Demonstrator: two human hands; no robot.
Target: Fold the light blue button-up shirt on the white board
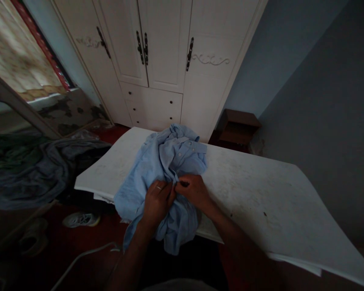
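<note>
shirt point(153, 163) lies on table point(255, 190), wardrobe point(166, 52) behind.

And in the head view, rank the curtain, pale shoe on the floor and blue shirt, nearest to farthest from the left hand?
1. Blue shirt: touching the left hand.
2. Pale shoe: lower left of the picture.
3. Curtain: upper left, well beyond the shoe.

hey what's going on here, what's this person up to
A person is handling a light blue shirt with both hands. The left hand and right hand are close together, pinching its cloth. The shirt lies bunched on a white table, with part of it hanging over the near edge, and some of its buttons show. A white wardrobe stands beyond the table.
</note>
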